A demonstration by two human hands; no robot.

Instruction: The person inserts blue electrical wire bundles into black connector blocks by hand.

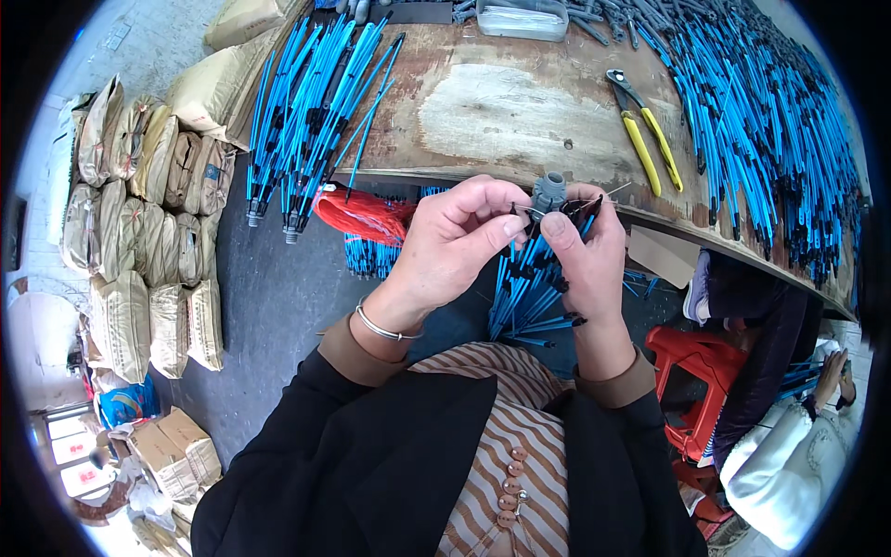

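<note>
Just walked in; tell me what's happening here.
A person's left hand pinches a thin wire beside a gray ribbed plastic hub; the right hand has its thumb at the hub's lower end. Blue rods with black ends fan out below the hands. Yellow-handled pliers lie untouched on the wooden table.

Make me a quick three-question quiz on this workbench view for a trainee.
1. What colour are the handles of the pliers on the wooden table?
2. True or false: the silver bangle is on the right wrist.
3. Where does the grey ribbed fitting show: A) among the sacks, B) between the left hand and right hand, or C) on the red stool?

Key: 1. Yellow. 2. False; it is on the left wrist. 3. B.
</note>
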